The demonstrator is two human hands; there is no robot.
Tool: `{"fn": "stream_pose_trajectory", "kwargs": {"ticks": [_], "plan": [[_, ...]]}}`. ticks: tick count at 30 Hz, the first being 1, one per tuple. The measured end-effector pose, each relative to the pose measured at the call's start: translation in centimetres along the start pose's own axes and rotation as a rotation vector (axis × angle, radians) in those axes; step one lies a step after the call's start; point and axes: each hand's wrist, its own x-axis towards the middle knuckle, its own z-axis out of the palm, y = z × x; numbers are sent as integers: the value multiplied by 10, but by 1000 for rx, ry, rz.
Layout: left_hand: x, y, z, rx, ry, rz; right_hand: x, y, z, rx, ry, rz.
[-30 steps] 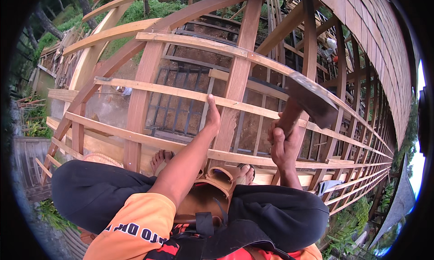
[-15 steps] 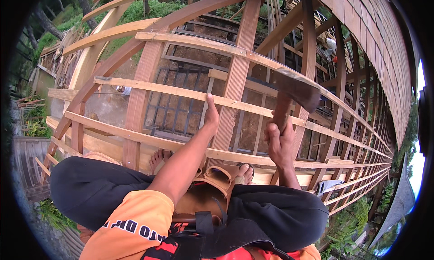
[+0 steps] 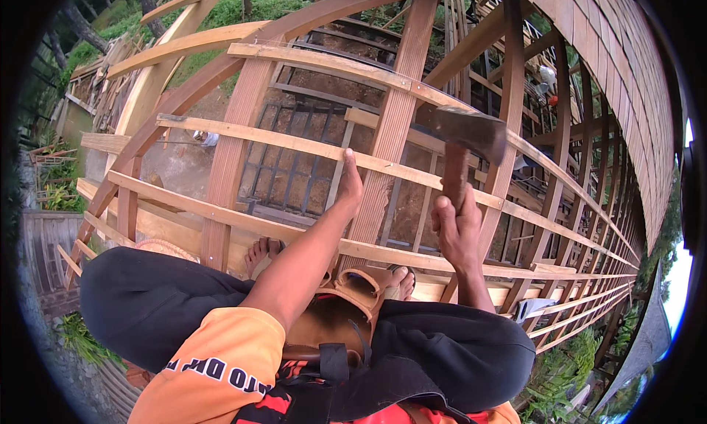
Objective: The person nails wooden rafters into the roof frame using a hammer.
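Observation:
My right hand [image 3: 459,231] is closed round the wooden handle [image 3: 455,175] of a hammer, whose broad, dark, hatchet-like head [image 3: 475,133] is raised above the battens. In front of me my left arm reaches to a thin, pale wooden batten [image 3: 294,144]. The thumb of my left hand [image 3: 350,184] lies against that batten beside a thick brown rafter [image 3: 392,118]; its other fingers are mostly hidden. A second batten [image 3: 294,234] crosses just past my sandalled feet. Between my knees hangs a brown leather tool pouch [image 3: 324,324].
Rafters and battens form an open lattice with gaps down to the ground. Below lies a dark metal grid [image 3: 287,155]. Wooden shingles [image 3: 589,48] cover the upper right. A grey cloth-like piece [image 3: 534,308] hangs on battens at right; coiled rope [image 3: 166,249] lies by my left knee.
The hammer head has swung slightly left and up, and its handle stands more upright. My left hand stays at the same batten. The whole view has shifted a little.

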Motion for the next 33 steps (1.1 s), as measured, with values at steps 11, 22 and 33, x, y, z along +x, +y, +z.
{"fn": "stream_pose_trajectory", "kwargs": {"ticks": [11, 22, 33], "plan": [[-3, -10, -7, -25, -240, -131, -25, 70, 42, -362, -180, 170], [18, -15, -18, 182, -56, -131, 10, -41, -23, 671, 465, -815], [26, -14, -21, 137, -93, -189, 6, -44, -25, 498, 312, -376]]}}
